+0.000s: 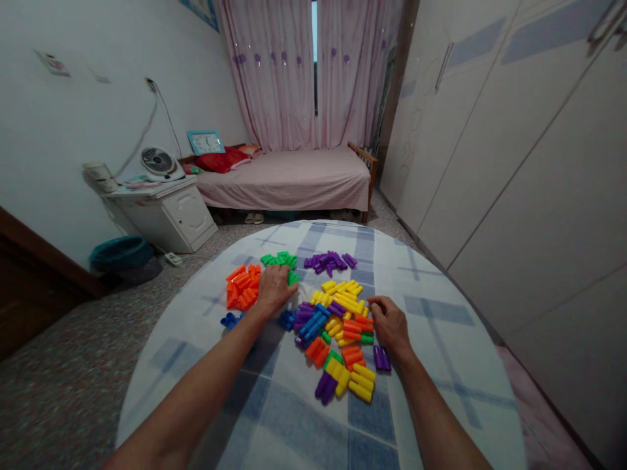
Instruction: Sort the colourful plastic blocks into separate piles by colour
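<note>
Coloured plastic blocks lie on a round table with a blue-checked white cloth (431, 339). An orange pile (241, 287), a green pile (278, 260) and a purple pile (329, 261) sit apart at the far side. A mixed heap (337, 326) of yellow, orange, blue and purple blocks fills the middle. My left hand (274, 290) rests palm down between the orange and green piles, touching a green block; whether it grips one is hidden. My right hand (389, 323) lies at the heap's right edge, fingers curled on the blocks there.
A few blue blocks (229, 320) lie alone at the left. Beyond the table stand a pink bed (294, 176), a white cabinet (169, 212) with a fan, a teal basin (120, 253) on the floor and white wardrobes (514, 150) along the right.
</note>
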The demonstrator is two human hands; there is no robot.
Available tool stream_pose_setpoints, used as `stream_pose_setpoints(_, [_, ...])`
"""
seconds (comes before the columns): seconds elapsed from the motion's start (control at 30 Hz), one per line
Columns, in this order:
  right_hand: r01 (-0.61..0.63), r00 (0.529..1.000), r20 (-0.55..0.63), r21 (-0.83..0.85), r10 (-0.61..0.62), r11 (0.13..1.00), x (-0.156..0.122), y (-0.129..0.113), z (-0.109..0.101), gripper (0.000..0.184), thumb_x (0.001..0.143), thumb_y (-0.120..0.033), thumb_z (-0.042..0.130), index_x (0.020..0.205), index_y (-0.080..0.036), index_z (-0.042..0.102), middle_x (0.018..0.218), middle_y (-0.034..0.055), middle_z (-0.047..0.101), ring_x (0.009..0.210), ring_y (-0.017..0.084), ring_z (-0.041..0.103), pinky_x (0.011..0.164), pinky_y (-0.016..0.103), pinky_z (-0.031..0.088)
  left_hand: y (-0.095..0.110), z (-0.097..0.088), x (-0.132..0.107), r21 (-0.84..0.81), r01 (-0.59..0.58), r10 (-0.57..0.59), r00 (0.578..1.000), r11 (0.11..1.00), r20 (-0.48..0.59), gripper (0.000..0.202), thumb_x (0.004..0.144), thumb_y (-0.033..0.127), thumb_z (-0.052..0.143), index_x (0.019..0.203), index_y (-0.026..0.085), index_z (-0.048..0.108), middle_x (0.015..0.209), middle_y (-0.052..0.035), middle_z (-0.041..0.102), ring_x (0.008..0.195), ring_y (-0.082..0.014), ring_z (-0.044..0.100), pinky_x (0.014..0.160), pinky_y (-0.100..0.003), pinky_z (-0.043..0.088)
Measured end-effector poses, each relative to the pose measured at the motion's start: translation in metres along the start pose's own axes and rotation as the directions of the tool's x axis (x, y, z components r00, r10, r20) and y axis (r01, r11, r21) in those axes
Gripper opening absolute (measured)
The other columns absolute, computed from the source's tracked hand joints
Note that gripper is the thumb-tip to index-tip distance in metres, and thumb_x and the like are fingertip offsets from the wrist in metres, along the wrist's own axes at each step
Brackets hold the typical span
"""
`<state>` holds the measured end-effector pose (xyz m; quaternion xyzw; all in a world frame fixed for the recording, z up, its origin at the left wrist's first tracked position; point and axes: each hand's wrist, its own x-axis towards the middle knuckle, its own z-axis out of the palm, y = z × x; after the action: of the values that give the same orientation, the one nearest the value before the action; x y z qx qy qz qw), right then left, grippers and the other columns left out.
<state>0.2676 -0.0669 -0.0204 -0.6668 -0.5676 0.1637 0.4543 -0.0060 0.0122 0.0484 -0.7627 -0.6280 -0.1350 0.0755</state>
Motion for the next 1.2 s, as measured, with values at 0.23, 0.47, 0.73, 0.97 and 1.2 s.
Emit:
stream_pose_setpoints(0.23, [0.000, 1.000, 0.004, 0.010, 0.000, 1.000, 0.000, 0.002, 0.000, 0.030, 0.079, -0.031, 0.040, 0.087, -0.019, 0.066, 0.088, 0.0047, 0.067, 0.081, 0.019, 0.060, 0.076, 0.031, 0.044, 0.002, 0.013, 0.010, 0.003, -0.029, 0.029, 1.000, 1.000, 0.011, 0.031, 0.078, 0.027, 0.053, 0.106, 0.016, 0.060, 0.110, -0.0125, 0.058, 0.109, -0.0274, 0.049, 0.092, -0.038, 0.039])
stream_pose_setpoints(0.47, [-0.007, 1.000, 0.009, -0.010, 0.007, 1.000, 0.001, 0.002, 0.000, 0.030, 0.078, -0.030, 0.040, 0.088, -0.018, 0.066, 0.091, 0.0054, 0.067, 0.083, 0.019, 0.060, 0.077, 0.031, 0.044, -0.005, 0.003, -0.067, -0.359, -0.030, 0.099, 0.980, 0.933, 0.176, 0.040, 0.075, 0.012, 0.046, 0.113, 0.016, 0.058, 0.115, -0.0102, 0.060, 0.108, -0.0220, 0.055, 0.095, -0.035, 0.042])
stream_pose_setpoints(0.73, [-0.007, 1.000, 0.002, -0.024, 0.007, 1.000, 0.001, 0.005, 0.000, 0.032, 0.077, -0.033, 0.041, 0.089, -0.019, 0.067, 0.091, 0.0057, 0.068, 0.084, 0.019, 0.061, 0.076, 0.031, 0.044, 0.001, 0.008, -0.095, -0.390, -0.072, 0.138, 0.980, 0.918, 0.144, 0.044, 0.071, 0.012, 0.051, 0.115, 0.017, 0.056, 0.110, -0.0095, 0.058, 0.106, -0.0216, 0.051, 0.095, -0.035, 0.040])
stream_pose_setpoints(0.97, [-0.020, 1.000, 0.006, -0.026, 0.020, 0.999, 0.000, 0.002, -0.001, 0.033, 0.077, -0.035, 0.041, 0.090, -0.018, 0.067, 0.088, 0.0061, 0.069, 0.079, 0.019, 0.061, 0.073, 0.031, 0.045, -0.001, -0.009, -0.103, -0.271, -0.048, 0.104, 0.974, 0.962, 0.199, 0.027, 0.074, 0.029, 0.060, 0.097, 0.016, 0.063, 0.091, -0.0081, 0.058, 0.090, -0.0233, 0.055, 0.078, -0.034, 0.044])
stream_pose_setpoints(1.2, [-0.031, 0.999, 0.011, -0.030, 0.032, 0.999, 0.000, 0.000, -0.002, 0.033, 0.076, -0.035, 0.041, 0.087, -0.018, 0.067, 0.088, 0.0062, 0.068, 0.077, 0.019, 0.060, 0.072, 0.030, 0.044, -0.021, -0.030, -0.124, -0.359, -0.019, 0.037, 0.998, 0.933, 0.044, 0.030, 0.076, 0.033, 0.060, 0.102, 0.018, 0.058, 0.096, -0.0068, 0.060, 0.093, -0.0231, 0.056, 0.083, -0.037, 0.045])
